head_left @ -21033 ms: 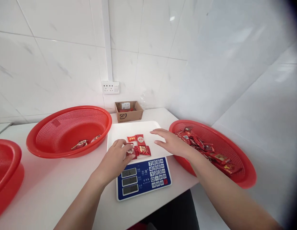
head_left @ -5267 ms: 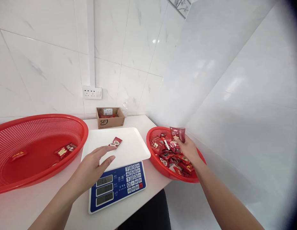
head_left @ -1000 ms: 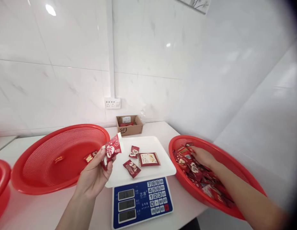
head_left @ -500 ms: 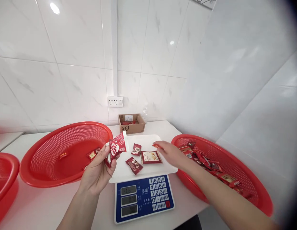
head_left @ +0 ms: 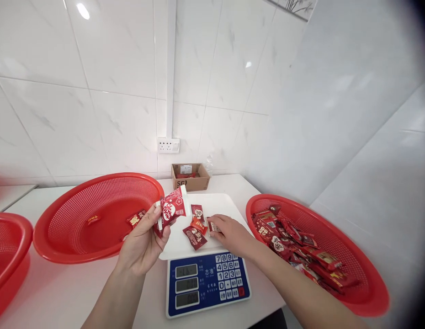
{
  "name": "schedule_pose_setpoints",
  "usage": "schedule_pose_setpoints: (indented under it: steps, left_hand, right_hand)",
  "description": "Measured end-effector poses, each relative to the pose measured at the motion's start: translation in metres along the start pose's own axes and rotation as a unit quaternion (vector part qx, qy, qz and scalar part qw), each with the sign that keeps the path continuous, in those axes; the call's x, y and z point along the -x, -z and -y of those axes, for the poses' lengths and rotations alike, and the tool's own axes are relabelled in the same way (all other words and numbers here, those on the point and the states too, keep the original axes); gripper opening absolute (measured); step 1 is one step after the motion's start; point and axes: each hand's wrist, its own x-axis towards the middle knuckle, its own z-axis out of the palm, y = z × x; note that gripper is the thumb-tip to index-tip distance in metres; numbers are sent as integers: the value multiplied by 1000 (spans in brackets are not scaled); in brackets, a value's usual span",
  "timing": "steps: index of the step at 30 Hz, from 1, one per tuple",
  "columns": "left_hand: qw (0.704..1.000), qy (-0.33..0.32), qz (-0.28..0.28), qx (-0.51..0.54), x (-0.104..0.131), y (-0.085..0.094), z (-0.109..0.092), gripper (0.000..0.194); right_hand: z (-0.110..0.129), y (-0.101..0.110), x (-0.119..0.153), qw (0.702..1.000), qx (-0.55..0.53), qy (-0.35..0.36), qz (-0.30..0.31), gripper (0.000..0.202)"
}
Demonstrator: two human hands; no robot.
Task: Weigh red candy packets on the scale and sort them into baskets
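Observation:
My left hand [head_left: 146, 235] is closed around red-and-white snack packets [head_left: 173, 208], held up just left of the scale's tray. My right hand [head_left: 229, 230] reaches over the white tray [head_left: 221, 201], its fingers closed on a cream-and-red snack packet [head_left: 212, 226] that they mostly cover. Left of those fingers lie a small orange-red candy [head_left: 199, 225], a dark red packet [head_left: 194, 237] and another red packet [head_left: 197, 212]. In front of the tray is the blue panel of the digital scale [head_left: 207, 285], with number keys and three displays.
A red plastic basket [head_left: 96, 256] with a few packets stands at left, partly beside another red basket [head_left: 10, 224]. On the right, a red basket [head_left: 366, 274] holds many red snack packets. Behind the tray sits a cardboard box [head_left: 193, 183] against the tiled wall.
My right hand has let go of the orange-red candy, which now lies among the tray packets, and has moved down onto the cream-and-red packet. My left hand keeps its hold.

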Motion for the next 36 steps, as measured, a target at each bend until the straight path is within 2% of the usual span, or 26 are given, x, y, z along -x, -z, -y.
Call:
schedule_pose_setpoints:
  steps: [3, 6, 9, 12, 18, 20, 23, 28, 32, 36]
  left_hand:
    - [1000, 3, 6, 3, 1, -1, -1, 20]
    - [1000, 1, 9, 2, 2, 0, -1, 19]
    - [1000, -2, 25, 0, 2, 1, 0, 17]
    - [999, -2, 39, 0, 2, 2, 0, 19]
    - [1000, -1, 21, 4, 2, 1, -3, 16]
    - [1000, -2, 26, 5, 2, 1, -3, 16]
    - [999, -3, 33, 6, 3, 1, -3, 18]
    - [1000, 2, 23, 6, 5, 1, -3, 17]
    - [1000, 4, 16, 5, 5, 0, -3, 17]
    - [1000, 2, 18, 1, 6, -1, -3, 19]
  right_hand:
    - [3, 2, 3, 999, 31, -28, 0, 38]
    - [11, -2, 0, 999, 45, -23, -12, 43]
    - [22, -9, -3, 1000, 17, 7, 6, 51]
    - [27, -17, -5, 998, -3, 54, 38, 50]
    - [18, -17, -5, 996, -24, 85, 32, 39]
    - [15, -15, -5, 995, -42, 89, 35, 41]
    - [12, -14, -8, 996, -59, 57, 31, 46]
    - [12, -22, -18, 998, -42, 38, 35, 68]
    - [14, -23, -22, 997, -35, 63, 36, 66]
    - [14, -14, -20, 996, -59, 61, 32, 62]
